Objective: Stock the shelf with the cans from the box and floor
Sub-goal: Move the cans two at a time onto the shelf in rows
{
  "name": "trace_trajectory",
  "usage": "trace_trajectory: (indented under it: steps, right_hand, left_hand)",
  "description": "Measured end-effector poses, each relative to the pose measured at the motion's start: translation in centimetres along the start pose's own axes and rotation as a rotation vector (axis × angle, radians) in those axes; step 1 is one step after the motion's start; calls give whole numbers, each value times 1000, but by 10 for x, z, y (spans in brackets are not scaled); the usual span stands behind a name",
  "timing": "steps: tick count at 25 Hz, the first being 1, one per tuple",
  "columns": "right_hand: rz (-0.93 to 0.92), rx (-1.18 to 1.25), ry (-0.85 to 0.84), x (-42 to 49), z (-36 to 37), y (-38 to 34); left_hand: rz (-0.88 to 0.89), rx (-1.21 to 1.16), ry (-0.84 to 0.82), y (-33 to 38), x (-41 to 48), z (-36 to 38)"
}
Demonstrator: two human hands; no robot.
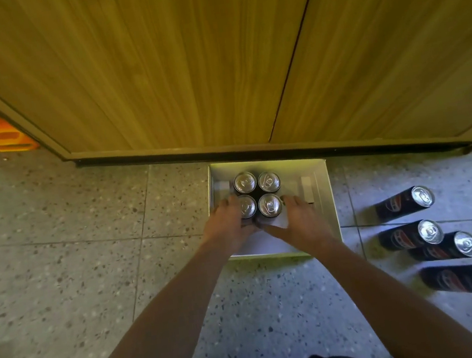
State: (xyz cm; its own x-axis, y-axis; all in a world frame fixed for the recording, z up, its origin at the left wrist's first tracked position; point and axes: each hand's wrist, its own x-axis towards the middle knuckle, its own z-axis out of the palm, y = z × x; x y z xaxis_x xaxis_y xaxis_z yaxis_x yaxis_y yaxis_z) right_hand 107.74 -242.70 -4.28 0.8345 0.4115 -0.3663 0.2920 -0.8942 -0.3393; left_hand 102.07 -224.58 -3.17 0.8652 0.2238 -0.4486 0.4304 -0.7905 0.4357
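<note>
Head view, looking straight down: both hands are in the white box (324, 196) at centre frame, which sits on the speckled tile floor (53, 236) right against the foot of the wooden cabinet doors (181, 64) filling the upper half. Four cans in the box (258, 195) stand upright in a tight two-by-two cluster, silver tops up. The left hand (229, 225) is cupped against the lower-left can, fingers curled round its side; the right hand (302, 218) is pressed in from the lower right beside the near-right can. Both hands look partly closed around the near pair, but whether either has a firm hold is hidden by the hands themselves, so I cannot tell if anything is truly gripped. Nothing appears lifted; the cans seem to rest on the box bottom. Over at right of frame, four more cans on the floor (434, 241) stand apart from the box, dark-bodied, leaning outward in this wide lens. No shelf is in sight, and the doors look shut. The risks from here, as I judge them: squeezing the cluster from two sides could let a smooth can slip out or tip a neighbour inside the box; and with both hands loaded, those shut doors would leave nowhere to put the cans.
</note>
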Motion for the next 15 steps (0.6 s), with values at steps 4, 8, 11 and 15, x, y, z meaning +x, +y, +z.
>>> trace_trajectory:
  steps: [4,8,11,15]
  right_hand:
    - [53,231,88,8,22,-5]
    - [66,409,146,10,29,-9]
    - [45,466,168,2,16,-12]
    - [33,502,211,-27,-45,-30]
  left_hand:
    - [-63,-145,79,-5,15,16]
    - [-78,-283,169,-2,17,22]
    - [-62,-354,180,2,7,11]
    - [-14,-418,200,28,-28,-56]
